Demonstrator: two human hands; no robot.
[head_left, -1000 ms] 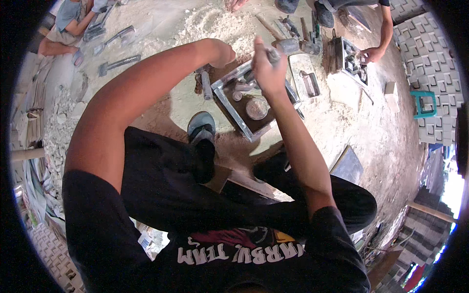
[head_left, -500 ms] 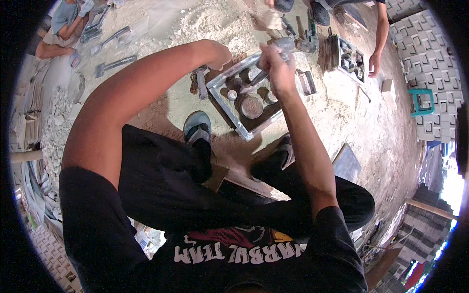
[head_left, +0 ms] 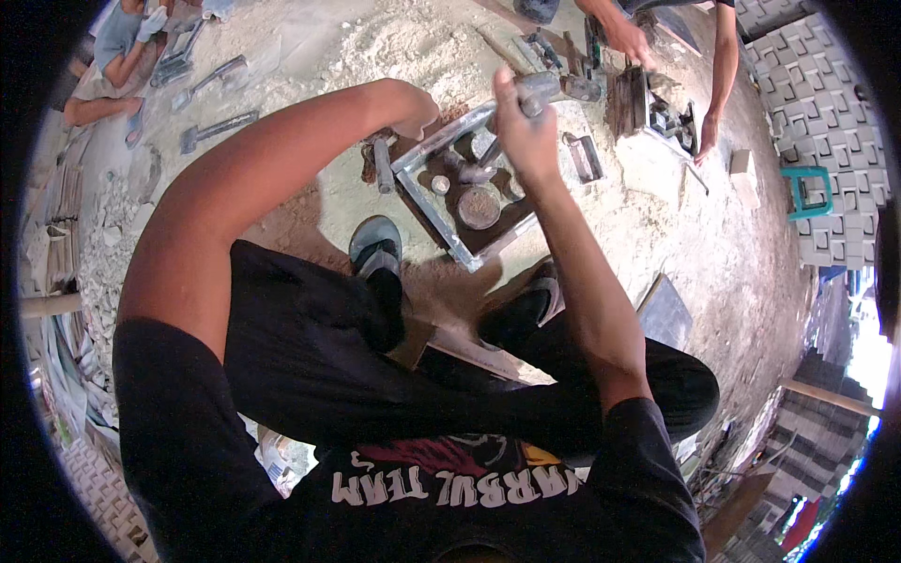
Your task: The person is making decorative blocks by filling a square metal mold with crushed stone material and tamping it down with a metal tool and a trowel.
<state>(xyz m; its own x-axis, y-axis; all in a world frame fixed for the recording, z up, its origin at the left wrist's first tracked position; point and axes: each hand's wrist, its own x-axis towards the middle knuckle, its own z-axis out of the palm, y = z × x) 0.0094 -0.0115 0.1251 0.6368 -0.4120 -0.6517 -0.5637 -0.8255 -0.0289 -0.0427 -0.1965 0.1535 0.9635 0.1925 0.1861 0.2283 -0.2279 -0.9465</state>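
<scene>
My right hand point(head_left: 528, 139) is closed round a grey mallet-like tool point(head_left: 537, 84), raised over the far right part of a square metal frame point(head_left: 427, 208). Inside the frame lie a round sandy disc point(head_left: 479, 207), a small pale round piece point(head_left: 440, 185) and other grey shapes, partly under my right hand. At the frame's far left corner my left hand point(head_left: 413, 111) bends down with its fingers curled in. Whatever those fingers grip is hidden behind the hand. Just below it, a short hammer point(head_left: 383, 167) lies on the ground beside the frame.
Around me is dusty, sandy ground, with my sandalled feet point(head_left: 377, 242) close to the frame. At the upper right, another person's hands point(head_left: 627, 39) are over a second metal frame point(head_left: 648, 103). Tools point(head_left: 218, 131) lie at the far left, near another seated person. A green stool point(head_left: 807, 193) stands right.
My right hand has shifted slightly up and left, its tool turning more upright. Left hand stays near the frame's corner. The other person's hand has come in over the second frame.
</scene>
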